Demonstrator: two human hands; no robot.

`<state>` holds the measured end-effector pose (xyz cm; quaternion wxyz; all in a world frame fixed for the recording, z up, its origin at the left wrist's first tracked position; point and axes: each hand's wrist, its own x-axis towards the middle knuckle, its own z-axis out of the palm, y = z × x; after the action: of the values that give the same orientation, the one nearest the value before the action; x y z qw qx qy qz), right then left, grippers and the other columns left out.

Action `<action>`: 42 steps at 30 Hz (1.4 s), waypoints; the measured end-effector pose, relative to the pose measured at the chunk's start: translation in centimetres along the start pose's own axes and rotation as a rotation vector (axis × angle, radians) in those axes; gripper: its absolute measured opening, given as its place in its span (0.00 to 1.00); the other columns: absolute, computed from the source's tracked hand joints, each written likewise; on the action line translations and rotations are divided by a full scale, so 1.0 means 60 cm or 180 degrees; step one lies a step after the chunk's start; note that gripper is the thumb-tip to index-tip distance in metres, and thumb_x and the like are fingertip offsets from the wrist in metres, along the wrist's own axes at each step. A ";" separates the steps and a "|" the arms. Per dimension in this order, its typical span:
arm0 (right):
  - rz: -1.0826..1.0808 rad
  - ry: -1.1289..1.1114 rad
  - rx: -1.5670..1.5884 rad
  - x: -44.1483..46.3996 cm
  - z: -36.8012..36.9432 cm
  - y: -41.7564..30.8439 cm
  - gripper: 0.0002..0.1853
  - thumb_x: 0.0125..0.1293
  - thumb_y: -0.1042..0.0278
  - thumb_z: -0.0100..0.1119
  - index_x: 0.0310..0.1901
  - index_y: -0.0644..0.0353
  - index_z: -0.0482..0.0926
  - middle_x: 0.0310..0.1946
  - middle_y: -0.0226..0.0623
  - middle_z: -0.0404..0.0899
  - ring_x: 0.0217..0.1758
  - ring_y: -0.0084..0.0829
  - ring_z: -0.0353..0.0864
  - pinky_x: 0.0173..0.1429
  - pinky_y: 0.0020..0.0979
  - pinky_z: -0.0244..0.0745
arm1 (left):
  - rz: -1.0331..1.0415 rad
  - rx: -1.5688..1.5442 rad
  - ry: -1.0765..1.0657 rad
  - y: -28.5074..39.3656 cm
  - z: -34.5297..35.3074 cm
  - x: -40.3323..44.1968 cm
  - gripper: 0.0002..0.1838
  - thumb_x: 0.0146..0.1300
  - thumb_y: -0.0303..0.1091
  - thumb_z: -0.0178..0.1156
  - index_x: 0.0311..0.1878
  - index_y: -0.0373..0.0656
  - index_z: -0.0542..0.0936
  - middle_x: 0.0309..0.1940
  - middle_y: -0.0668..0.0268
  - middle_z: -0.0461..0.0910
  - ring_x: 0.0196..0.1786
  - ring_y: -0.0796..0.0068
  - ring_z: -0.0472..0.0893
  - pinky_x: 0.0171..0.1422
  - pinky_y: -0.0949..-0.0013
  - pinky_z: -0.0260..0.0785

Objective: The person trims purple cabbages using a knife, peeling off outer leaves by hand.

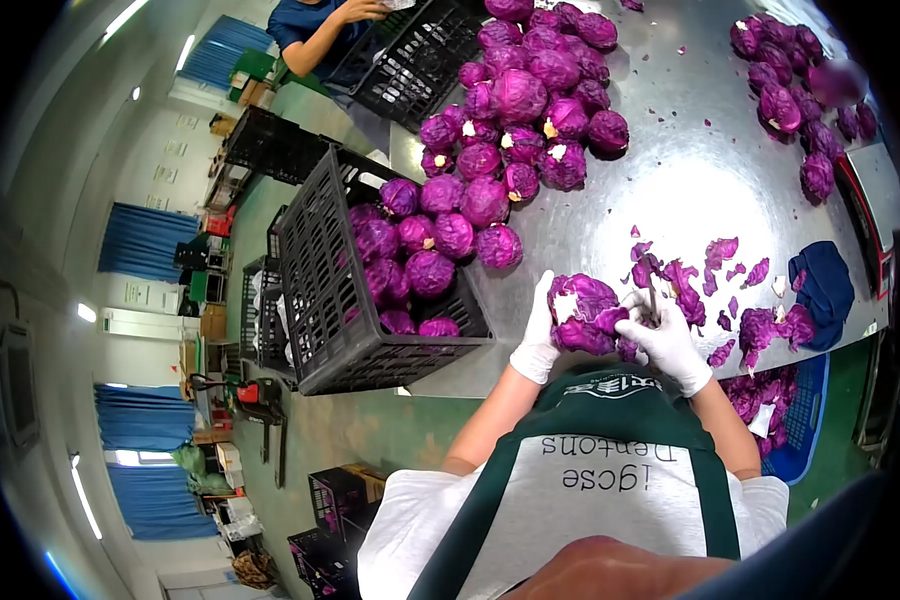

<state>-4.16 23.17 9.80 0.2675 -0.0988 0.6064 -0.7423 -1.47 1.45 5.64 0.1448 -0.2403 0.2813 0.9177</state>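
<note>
In front of my apron, a red cabbage (583, 312) with a pale cut patch rests against my left hand (536, 335). The gloved fingers and thumb of that hand curl round its left side. At the cabbage's right edge is my gloved right hand (668, 342), closed round a narrow dark knife-like tool (654, 292) pointing away from me. Its fingertips touch the outer leaves. Loose purple leaves (686, 292) lie on the metal table (660, 205) beyond and right of this hand.
A tilted black crate (395, 350) of red cabbages stands at the table's left edge. Beyond is a large heap of cabbages (520, 97); another pile (785, 75) lies far right. A blue cloth (822, 295) and a blue basket (808, 420) of leaves are rightward. A co-worker (315, 35) stands far left.
</note>
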 end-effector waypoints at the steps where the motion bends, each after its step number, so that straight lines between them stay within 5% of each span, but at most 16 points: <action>1: 0.0214 -0.0137 0.0102 0.002 -0.006 -0.004 0.08 0.60 0.75 0.66 0.40 0.62 0.77 0.29 0.23 0.74 0.31 0.15 0.70 0.39 0.19 0.68 | -0.0034 0.0090 0.0114 0.000 0.004 -0.003 0.37 0.70 0.65 0.43 0.59 0.37 0.74 0.54 0.53 0.79 0.57 0.57 0.79 0.66 0.53 0.70; 10: -0.0220 -0.0177 -0.0479 -0.004 -0.017 0.003 0.03 0.62 0.82 0.59 0.36 0.64 0.77 0.27 0.26 0.75 0.29 0.15 0.71 0.34 0.20 0.68 | -0.0256 -0.0336 -0.0792 0.020 0.017 -0.013 0.39 0.71 0.65 0.39 0.62 0.35 0.72 0.57 0.50 0.77 0.61 0.55 0.77 0.69 0.51 0.67; 17: -0.0644 -0.0111 -0.1063 -0.013 -0.029 -0.003 0.02 0.63 0.79 0.60 0.34 0.62 0.78 0.24 0.23 0.74 0.28 0.16 0.69 0.34 0.21 0.65 | -0.0044 0.0087 -0.0101 0.020 0.024 -0.009 0.40 0.68 0.66 0.44 0.62 0.35 0.71 0.58 0.51 0.77 0.61 0.54 0.77 0.70 0.50 0.67; 19: -0.0850 0.0424 -0.0293 -0.023 -0.049 0.009 0.02 0.65 0.79 0.58 0.34 0.61 0.78 0.25 0.22 0.73 0.27 0.16 0.68 0.33 0.20 0.64 | 0.0013 -0.0239 -0.0130 0.031 0.013 -0.004 0.38 0.68 0.66 0.44 0.61 0.36 0.72 0.57 0.52 0.77 0.60 0.55 0.77 0.70 0.50 0.66; 21: -0.0651 0.0688 -0.0548 -0.041 -0.090 -0.037 0.03 0.65 0.79 0.59 0.36 0.60 0.78 0.25 0.23 0.72 0.27 0.15 0.67 0.32 0.19 0.63 | 0.0738 0.0273 -0.0238 0.055 -0.015 0.000 0.35 0.69 0.64 0.44 0.58 0.39 0.74 0.55 0.55 0.78 0.58 0.55 0.78 0.69 0.51 0.68; 22: -0.0148 0.0995 -0.0937 -0.045 -0.105 -0.052 0.02 0.64 0.79 0.60 0.36 0.60 0.79 0.28 0.26 0.76 0.29 0.16 0.72 0.34 0.20 0.67 | 0.1108 0.0727 -0.0108 0.069 -0.021 -0.003 0.32 0.70 0.62 0.43 0.56 0.40 0.75 0.54 0.57 0.79 0.58 0.56 0.78 0.68 0.51 0.69; 24: -0.0456 0.0674 -0.1565 -0.036 -0.114 -0.060 0.11 0.63 0.76 0.61 0.47 0.64 0.82 0.35 0.34 0.83 0.37 0.22 0.80 0.46 0.25 0.75 | 0.1047 0.0363 0.0097 0.085 -0.035 -0.006 0.28 0.72 0.58 0.43 0.53 0.42 0.76 0.49 0.60 0.80 0.54 0.58 0.80 0.65 0.52 0.72; 26: -0.0657 0.0523 -0.2338 -0.016 -0.110 -0.037 0.16 0.62 0.75 0.60 0.53 0.61 0.81 0.36 0.40 0.82 0.38 0.30 0.80 0.44 0.28 0.74 | 0.0789 -0.0221 -0.0114 0.079 -0.038 -0.013 0.25 0.73 0.54 0.42 0.51 0.43 0.76 0.46 0.61 0.81 0.52 0.59 0.81 0.62 0.52 0.74; 29: -0.0316 0.0328 -0.1409 0.016 -0.045 -0.047 0.19 0.63 0.71 0.61 0.56 0.58 0.81 0.35 0.37 0.81 0.32 0.24 0.75 0.40 0.27 0.71 | 0.0637 -0.0439 -0.0336 0.072 -0.003 -0.022 0.25 0.73 0.56 0.44 0.53 0.44 0.76 0.47 0.60 0.80 0.54 0.58 0.80 0.63 0.51 0.73; 32: -0.1282 -0.0023 -0.1275 0.037 0.007 -0.053 0.27 0.59 0.76 0.55 0.63 0.59 0.74 0.55 0.41 0.77 0.55 0.32 0.79 0.60 0.28 0.72 | 0.0671 -0.0136 -0.0434 0.064 -0.004 -0.009 0.29 0.72 0.61 0.43 0.53 0.43 0.76 0.48 0.59 0.80 0.54 0.57 0.80 0.63 0.50 0.73; 34: -0.1213 -0.0134 -0.1339 0.038 0.038 -0.067 0.23 0.61 0.70 0.61 0.59 0.60 0.75 0.52 0.40 0.77 0.47 0.32 0.80 0.53 0.30 0.74 | 0.0940 0.0437 -0.0633 0.062 0.004 -0.002 0.31 0.71 0.63 0.42 0.54 0.43 0.75 0.50 0.58 0.80 0.54 0.56 0.80 0.63 0.50 0.73; 35: -0.1184 -0.0165 -0.1628 0.038 0.046 -0.071 0.21 0.61 0.68 0.64 0.56 0.61 0.76 0.51 0.40 0.77 0.45 0.32 0.79 0.49 0.31 0.74 | 0.0484 -0.0177 -0.0865 0.062 0.013 -0.005 0.33 0.71 0.64 0.41 0.56 0.42 0.74 0.53 0.55 0.79 0.56 0.54 0.79 0.64 0.49 0.71; 39: -0.0761 -0.0526 -0.1202 0.051 0.031 -0.053 0.14 0.60 0.66 0.68 0.44 0.63 0.79 0.35 0.40 0.79 0.36 0.31 0.78 0.44 0.30 0.73 | 0.1218 0.2355 -0.0035 0.060 0.018 -0.021 0.35 0.69 0.65 0.42 0.59 0.40 0.73 0.54 0.52 0.78 0.57 0.52 0.78 0.65 0.48 0.70; 42: -0.0837 -0.0497 -0.1076 0.042 0.025 -0.040 0.12 0.60 0.67 0.68 0.41 0.62 0.80 0.31 0.37 0.79 0.35 0.26 0.77 0.43 0.28 0.72 | 0.0946 0.2070 -0.0105 0.057 0.002 -0.015 0.36 0.69 0.66 0.43 0.60 0.40 0.72 0.56 0.52 0.77 0.57 0.52 0.78 0.66 0.49 0.69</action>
<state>-6.22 20.92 12.00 0.1942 -0.2775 0.6815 -0.6487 -2.14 -1.32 7.72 0.0831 -0.1232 0.5882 0.7950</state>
